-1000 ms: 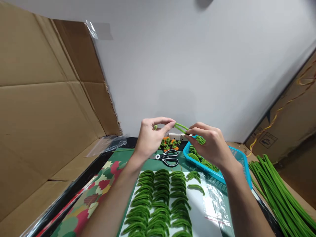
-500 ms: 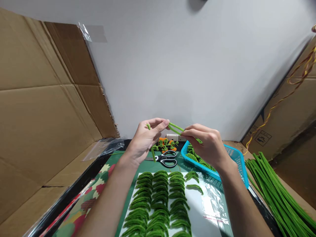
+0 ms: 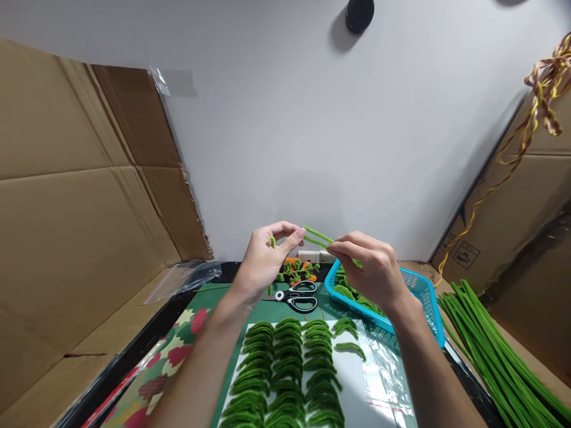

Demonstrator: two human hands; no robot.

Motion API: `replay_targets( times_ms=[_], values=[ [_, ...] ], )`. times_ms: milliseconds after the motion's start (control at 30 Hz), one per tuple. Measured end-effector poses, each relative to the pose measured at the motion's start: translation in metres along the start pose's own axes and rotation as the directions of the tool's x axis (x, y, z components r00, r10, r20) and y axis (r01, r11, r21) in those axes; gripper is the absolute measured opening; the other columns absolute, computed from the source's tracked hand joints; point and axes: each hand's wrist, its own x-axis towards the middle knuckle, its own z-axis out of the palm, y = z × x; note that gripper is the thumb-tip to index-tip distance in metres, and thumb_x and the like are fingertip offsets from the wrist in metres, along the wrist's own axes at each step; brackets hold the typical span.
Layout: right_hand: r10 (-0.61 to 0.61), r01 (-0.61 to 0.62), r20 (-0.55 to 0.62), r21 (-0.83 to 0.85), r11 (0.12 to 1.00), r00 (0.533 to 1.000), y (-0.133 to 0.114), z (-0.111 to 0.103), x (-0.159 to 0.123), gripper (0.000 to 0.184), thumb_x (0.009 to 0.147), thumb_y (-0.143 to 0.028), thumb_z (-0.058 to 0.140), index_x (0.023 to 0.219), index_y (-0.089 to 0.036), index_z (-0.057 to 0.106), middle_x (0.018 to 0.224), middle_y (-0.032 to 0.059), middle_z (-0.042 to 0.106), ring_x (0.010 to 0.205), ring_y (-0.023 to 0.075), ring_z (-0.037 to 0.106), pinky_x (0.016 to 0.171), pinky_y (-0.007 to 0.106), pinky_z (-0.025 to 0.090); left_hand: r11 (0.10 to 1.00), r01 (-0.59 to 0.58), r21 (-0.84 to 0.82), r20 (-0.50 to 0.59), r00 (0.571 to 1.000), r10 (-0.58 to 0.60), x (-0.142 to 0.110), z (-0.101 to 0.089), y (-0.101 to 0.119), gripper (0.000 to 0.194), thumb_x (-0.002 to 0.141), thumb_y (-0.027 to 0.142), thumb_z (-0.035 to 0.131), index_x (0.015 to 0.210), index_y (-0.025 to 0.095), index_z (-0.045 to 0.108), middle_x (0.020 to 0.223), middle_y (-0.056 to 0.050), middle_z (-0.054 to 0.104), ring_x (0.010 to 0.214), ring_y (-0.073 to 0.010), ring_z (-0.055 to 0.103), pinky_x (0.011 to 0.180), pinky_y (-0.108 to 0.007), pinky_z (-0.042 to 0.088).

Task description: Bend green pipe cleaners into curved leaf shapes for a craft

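In the head view, your left hand (image 3: 270, 252) and right hand (image 3: 370, 261) both have a pinching grip on a thin, fuzzy green stem (image 3: 319, 234), bent so two strands run side by side. It is up in the air between your fingertips, past the far edge of a white flat sheet (image 3: 357, 392). A bit more of it shows between your hands than a second ago, and your head has tipped up (the round black knob (image 3: 360, 15) on the wall now shows more fully). I think that means you are working on the same piece, and it isn't down yet.

The curved, fuzzy dark green pieces (image 3: 288, 356) lie in rows on the sheet, just as they did. Past them are black-and-white scissors (image 3: 294, 295). A blue plastic basket (image 3: 432, 297) with green pieces inside stands to your right, and beside it lies a bundle of long, fuzzy green stems (image 3: 495, 351).

As for writing, the brown cardboard box (image 3: 466, 255) on the right has a small printed mark, but it's too tiny to read. I can't make out any brand names.
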Motion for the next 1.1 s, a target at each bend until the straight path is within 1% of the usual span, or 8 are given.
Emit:
replay_targets(
  times_ms=[167, 267, 400, 533, 633, 833, 967, 1100],
  values=[
    [0.014, -0.013, 0.034, -0.022, 1.0, 0.999, 0.0, 0.008, -0.001, 0.025, 0.101, -0.009, 0.054, 0.094, -0.018, 0.076, 0.087, 0.0051, 0.076, 0.073, 0.0155, 0.067, 0.065, 0.029, 0.051, 0.977, -0.094, 0.189, -0.117, 0.986, 0.118, -0.002, 0.006, -0.005, 0.027, 0.094, 0.043, 0.07, 0.084, 0.018, 0.072, 0.079, -0.002, 0.069, 0.059, -0.0119, 0.053, 0.055, -0.024, 0.045],
    [0.038, -0.037, 0.057, -0.017, 0.999, 0.998, -0.001, 0.012, 0.0, 0.028, 0.102, -0.012, 0.052, 0.092, -0.019, 0.077, 0.083, 0.0044, 0.075, 0.07, 0.0147, 0.066, 0.063, 0.028, 0.05, 0.973, -0.076, 0.217, -0.171, 0.979, 0.114, -0.006, 0.01, -0.007, 0.029, 0.097, 0.046, 0.066, 0.089, 0.018, 0.069, 0.084, -0.001, 0.069, 0.047, -0.0076, 0.042, 0.046, -0.024, 0.037],
    [0.09, -0.095, 0.09, 0.053, 0.994, 0.992, -0.004, 0.015, 0.003, 0.027, 0.102, -0.014, 0.054, 0.091, -0.02, 0.078, 0.08, 0.0033, 0.073, 0.068, 0.0137, 0.065, 0.063, 0.028, 0.049, 0.977, -0.068, 0.204, -0.237, 0.965, 0.117, -0.01, 0.016, -0.009, 0.03, 0.097, 0.049, 0.066, 0.091, 0.019, 0.067, 0.083, 0.0, 0.068, 0.045, -0.0067, 0.039, 0.043, -0.023, 0.033],
    [0.135, -0.144, 0.072, 0.131, 0.981, 0.988, -0.008, 0.019, 0.007, 0.023, 0.1, -0.016, 0.058, 0.093, -0.021, 0.079, 0.084, 0.0037, 0.076, 0.07, 0.0142, 0.068, 0.065, 0.028, 0.052, 0.976, -0.092, 0.195, -0.377, 0.912, 0.162, -0.013, 0.022, -0.011, 0.032, 0.096, 0.051, 0.068, 0.091, 0.019, 0.067, 0.083, -0.001, 0.068, 0.046, -0.0069, 0.038, 0.041, -0.023, 0.031],
    [0.137, -0.149, 0.084, 0.155, 0.977, 0.987, -0.011, 0.023, 0.01, 0.024, 0.099, -0.016, 0.057, 0.093, -0.02, 0.08, 0.084, 0.0038, 0.075, 0.07, 0.0139, 0.067, 0.065, 0.028, 0.052, 0.979, -0.096, 0.179, -0.443, 0.881, 0.168, -0.011, 0.024, -0.015, 0.033, 0.094, 0.051, 0.07, 0.092, 0.018, 0.069, 0.088, -0.003, 0.072, 0.052, -0.0089, 0.046, 0.046, -0.023, 0.035],
    [0.132, -0.138, 0.058, 0.116, 0.984, 0.989, -0.011, 0.028, 0.01, 0.025, 0.1, -0.015, 0.056, 0.09, -0.018, 0.078, 0.082, 0.0046, 0.074, 0.068, 0.0138, 0.066, 0.063, 0.028, 0.05, 0.986, -0.144, 0.087, -0.381, 0.91, 0.166, -0.004, 0.019, -0.02, 0.032, 0.094, 0.05, 0.07, 0.092, 0.018, 0.07, 0.093, -0.007, 0.074, 0.084, -0.0177, 0.067, 0.067, -0.025, 0.05],
    [0.14, -0.137, -0.024, 0.097, 0.986, 0.99, -0.01, 0.03, 0.009, 0.024, 0.103, -0.018, 0.056, 0.093, -0.019, 0.077, 0.083, 0.0043, 0.073, 0.07, 0.0141, 0.065, 0.066, 0.028, 0.05, 0.988, -0.132, 0.079, -0.303, 0.941, 0.15, -0.004, 0.017, -0.015, 0.038, 0.097, 0.057, 0.063, 0.097, 0.019, 0.069, 0.094, -0.008, 0.076, 0.065, -0.0131, 0.062, 0.054, -0.024, 0.046],
    [0.134, -0.133, 0.002, 0.102, 0.986, 0.991, -0.011, 0.03, 0.01, 0.023, 0.103, -0.02, 0.055, 0.094, -0.021, 0.076, 0.082, 0.0032, 0.072, 0.069, 0.0138, 0.064, 0.065, 0.027, 0.049, 0.992, -0.115, 0.058, -0.259, 0.958, 0.126, -0.005, 0.016, -0.013, 0.041, 0.096, 0.059, 0.061, 0.096, 0.019, 0.07, 0.091, -0.007, 0.076, 0.055, -0.0103, 0.056, 0.047, -0.023, 0.041]
  ],
)
